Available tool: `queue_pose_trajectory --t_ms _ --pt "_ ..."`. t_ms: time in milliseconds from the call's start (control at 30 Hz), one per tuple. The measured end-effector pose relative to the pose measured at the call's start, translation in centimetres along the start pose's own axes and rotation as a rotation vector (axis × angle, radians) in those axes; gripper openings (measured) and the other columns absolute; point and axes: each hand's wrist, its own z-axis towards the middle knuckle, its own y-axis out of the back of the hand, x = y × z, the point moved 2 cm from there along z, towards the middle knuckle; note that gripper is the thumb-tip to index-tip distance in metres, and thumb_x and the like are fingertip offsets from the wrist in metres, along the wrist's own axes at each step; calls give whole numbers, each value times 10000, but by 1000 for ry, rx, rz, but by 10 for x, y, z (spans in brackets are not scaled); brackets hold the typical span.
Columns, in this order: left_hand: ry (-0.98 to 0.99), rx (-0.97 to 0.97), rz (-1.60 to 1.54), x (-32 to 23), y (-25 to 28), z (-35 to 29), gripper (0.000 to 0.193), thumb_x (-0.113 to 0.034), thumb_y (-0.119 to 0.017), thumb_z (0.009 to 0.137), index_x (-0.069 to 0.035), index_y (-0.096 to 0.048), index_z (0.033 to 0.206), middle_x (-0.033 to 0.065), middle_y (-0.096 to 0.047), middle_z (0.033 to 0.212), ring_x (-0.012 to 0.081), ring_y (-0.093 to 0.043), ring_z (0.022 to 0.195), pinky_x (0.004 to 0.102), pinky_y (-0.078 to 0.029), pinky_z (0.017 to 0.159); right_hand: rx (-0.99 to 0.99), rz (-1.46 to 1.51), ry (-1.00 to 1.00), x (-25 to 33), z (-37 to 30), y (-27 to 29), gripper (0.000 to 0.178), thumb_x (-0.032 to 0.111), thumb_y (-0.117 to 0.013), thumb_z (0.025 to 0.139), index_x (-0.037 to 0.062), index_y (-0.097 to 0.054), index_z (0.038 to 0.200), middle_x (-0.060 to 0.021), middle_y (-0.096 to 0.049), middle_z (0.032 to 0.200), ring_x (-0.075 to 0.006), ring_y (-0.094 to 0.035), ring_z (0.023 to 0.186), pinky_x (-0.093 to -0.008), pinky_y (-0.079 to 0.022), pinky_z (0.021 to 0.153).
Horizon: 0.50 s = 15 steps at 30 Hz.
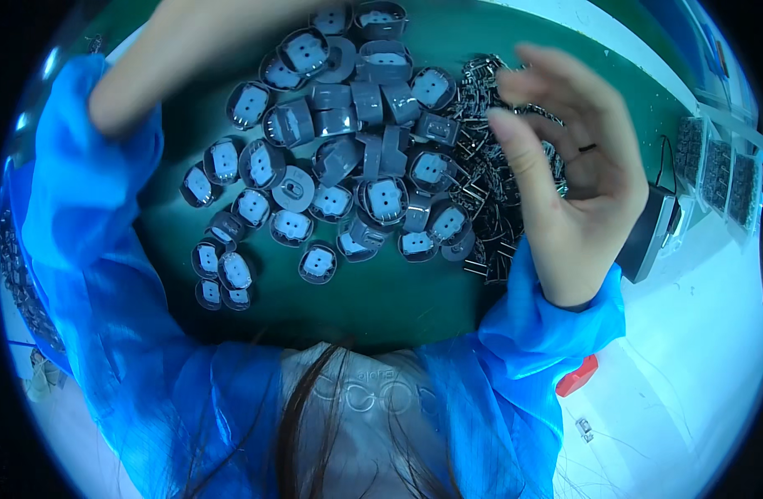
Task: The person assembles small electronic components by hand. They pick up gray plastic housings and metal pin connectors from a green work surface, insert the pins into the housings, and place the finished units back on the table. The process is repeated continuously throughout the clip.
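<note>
My right hand (pixel 582 158) hovers over a heap of small shiny metal pins (pixel 481 170) at the right of the green mat. Its fingers curve loosely, with the thumb apart from them, and nothing shows between them. A dark ring sits on one finger. My left forearm (pixel 194 54) reaches across the upper left and is slightly blurred; the left hand lies beyond the top edge. Between the arms spreads a pile of grey rounded plastic housings (pixel 383 200), many with a white two-holed insert facing up. Several, such as one housing (pixel 318 263), lie apart toward the near side.
The green mat (pixel 348 308) lies under the parts. A dark box-shaped device (pixel 650 233) stands right of my right wrist. Farther right are clear trays (pixel 718 179) of small dark parts. A red object (pixel 577 376) lies near my right sleeve. Another parts container (pixel 19 283) sits far left.
</note>
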Motion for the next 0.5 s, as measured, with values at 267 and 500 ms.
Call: queue_pose_trajectory --t_ms 267,500 --pt "-133 -144 872 67 44 17 185 -159 -615 919 -29 -655 1045 150 -565 1153 302 -506 1183 417 -418 1018 227 -429 96 8 -7 11 431 45 -851 657 57 -732 1071 -66 -693 868 -201 -613 820 -300 -480 748" --pt "-162 333 301 2 -18 -18 202 -213 -707 853 -79 -643 989 138 -543 1193 305 -500 1185 454 -385 1011 304 -372 66 7 -15 5 493 -4 -838 639 72 -718 1111 -32 -710 824 -188 -608 762 -295 -483 696"
